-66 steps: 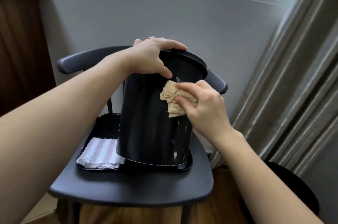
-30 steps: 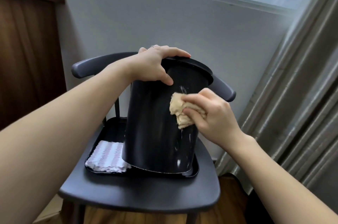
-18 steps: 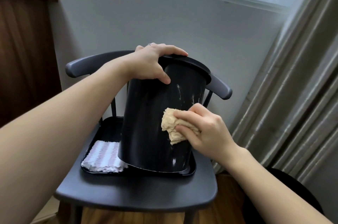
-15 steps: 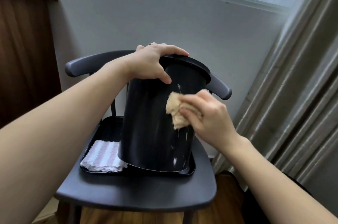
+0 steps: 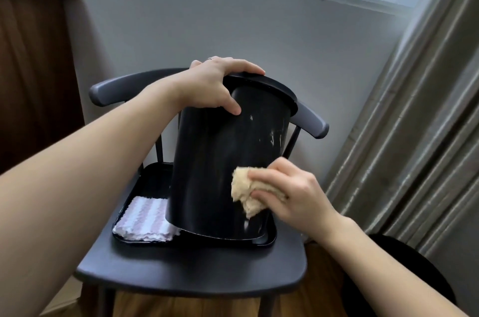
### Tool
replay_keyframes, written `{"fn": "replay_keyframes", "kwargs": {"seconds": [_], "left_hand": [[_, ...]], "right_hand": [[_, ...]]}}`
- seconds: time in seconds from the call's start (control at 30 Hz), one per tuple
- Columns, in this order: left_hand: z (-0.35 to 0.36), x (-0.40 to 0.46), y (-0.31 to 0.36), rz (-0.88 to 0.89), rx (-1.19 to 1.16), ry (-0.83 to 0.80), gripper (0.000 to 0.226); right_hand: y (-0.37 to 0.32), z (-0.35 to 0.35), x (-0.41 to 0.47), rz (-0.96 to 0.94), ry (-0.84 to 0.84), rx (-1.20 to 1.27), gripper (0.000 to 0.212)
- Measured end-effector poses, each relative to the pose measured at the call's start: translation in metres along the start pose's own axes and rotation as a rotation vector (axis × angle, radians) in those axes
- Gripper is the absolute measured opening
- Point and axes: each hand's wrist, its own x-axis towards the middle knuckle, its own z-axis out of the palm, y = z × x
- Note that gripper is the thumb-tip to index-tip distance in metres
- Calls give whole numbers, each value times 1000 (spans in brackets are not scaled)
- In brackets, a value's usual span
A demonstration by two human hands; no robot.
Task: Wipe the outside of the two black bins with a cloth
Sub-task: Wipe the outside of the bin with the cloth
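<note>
A tall black bin (image 5: 207,161) stands tilted in a black tray (image 5: 267,237) on a dark chair. My left hand (image 5: 210,88) grips its rim at the top, thumb down the side. My right hand (image 5: 290,195) holds a crumpled beige cloth (image 5: 246,191) pressed against the bin's lower right side. Pale streaks mark the upper right wall of the bin. A dark rounded shape (image 5: 404,272) on the floor at lower right may be a second bin; most of it lies behind my right arm.
A folded white and pink striped cloth (image 5: 143,218) lies in the tray's left part. The chair seat (image 5: 191,270) has a curved backrest (image 5: 114,86) behind the bin. A grey wall is close behind, curtains (image 5: 414,135) hang at right, a wooden door at left.
My right hand has slid the beige cloth down the bin's side, from just under the rim to near the base. My left hand keeps its grip on the rim.
</note>
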Motion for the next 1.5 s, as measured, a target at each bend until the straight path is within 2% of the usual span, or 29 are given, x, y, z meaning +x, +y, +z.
{"fn": "replay_keyframes", "kwargs": {"seconds": [0.1,0.2,0.27,0.4,0.47,0.67,0.73,0.87,0.93,1.0,1.1,1.17,1.23,1.4,1.5], "left_hand": [[0,0,0,-6,-14,-3,80],[-1,0,-1,3,-19,-8,80],[-1,1,-1,2,-28,-7,80],[-1,1,-2,3,-51,-15,80],[-1,1,-3,5,-59,-18,80],[-2,3,-5,8,-57,-25,79],[-1,3,-6,10,-65,-24,79],[-2,4,-6,20,-77,-41,79],[-2,4,-7,19,-84,-52,79],[-3,4,-8,16,-98,-57,78],[-3,5,-9,20,-105,-58,79],[-2,7,-10,23,-103,-57,79],[-2,7,-12,25,-104,-56,79],[-3,8,-12,23,-105,-61,79],[-3,8,-14,21,-101,-56,79]], "right_hand": [[4,-2,18,117,153,-40,28],[1,2,16,133,197,-36,28],[-6,9,-3,83,144,14,29],[-20,17,-38,-49,-71,36,26],[-18,14,-33,-70,-88,7,25],[-10,10,7,181,189,-13,28],[-12,13,-4,148,160,9,28],[-21,20,-50,4,-45,22,28],[-19,20,-58,-30,-80,2,27],[-14,18,-50,-19,-33,-23,26],[-6,12,-23,98,146,-67,26],[-3,12,-15,168,197,-56,26],[-5,17,-23,144,168,-4,27],[-16,28,-66,-7,-44,64,28],[-11,22,-51,-15,-32,45,26]]}}
